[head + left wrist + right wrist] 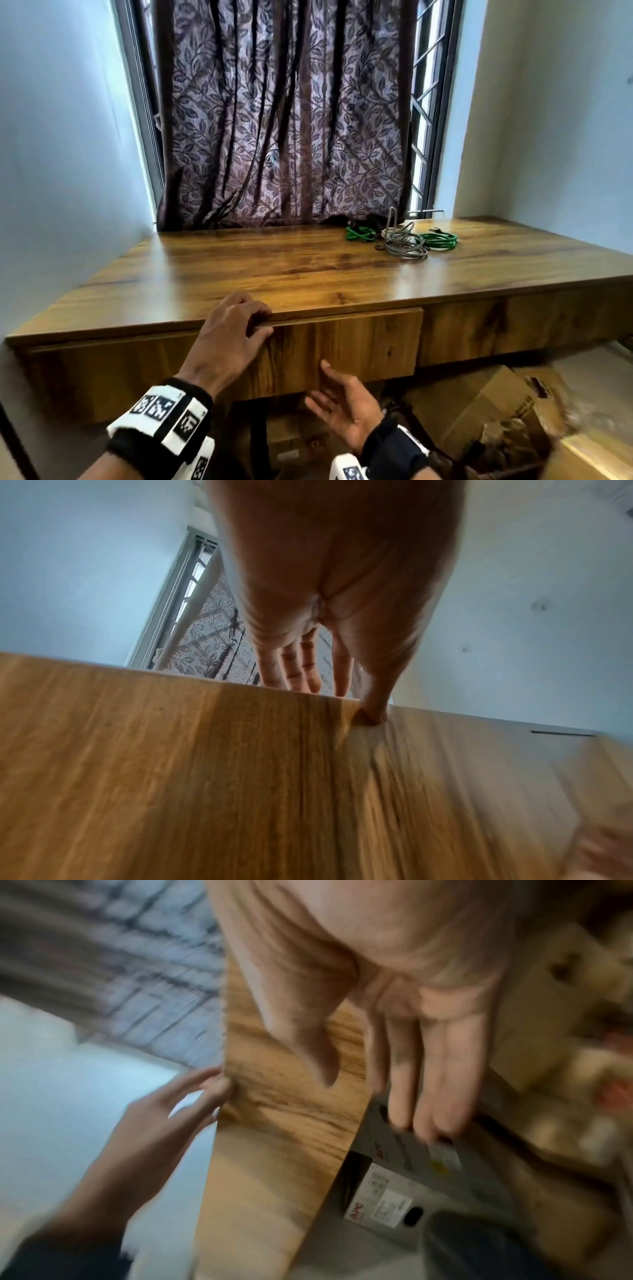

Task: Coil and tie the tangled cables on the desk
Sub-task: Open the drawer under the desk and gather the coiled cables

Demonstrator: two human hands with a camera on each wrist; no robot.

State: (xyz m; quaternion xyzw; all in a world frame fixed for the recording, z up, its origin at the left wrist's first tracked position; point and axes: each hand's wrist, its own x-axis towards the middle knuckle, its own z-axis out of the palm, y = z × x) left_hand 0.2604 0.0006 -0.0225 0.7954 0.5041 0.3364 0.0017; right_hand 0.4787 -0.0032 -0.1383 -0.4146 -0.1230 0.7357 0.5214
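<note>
At the desk's [239, 270] far right lie tangled cables: a grey coil [404, 244] between two green ones [359, 233] [441, 240]. Both hands are far from them, at the desk's near side. My left hand [262, 323] grips the top edge of the drawer front [342, 349], its fingers hooked into the gap under the desk top and its thumb on the front face [371, 715]. My right hand [325, 387] hangs palm up just below the drawer front's lower edge; its fingers [441, 1096] are straight and hold nothing.
A patterned curtain [281, 113] hangs behind the desk, with a window grille [424, 102] to its right and pale walls on both sides. Cardboard boxes [486, 404] stand under the desk at the right. A grey labelled device [394, 1199] sits below the drawer.
</note>
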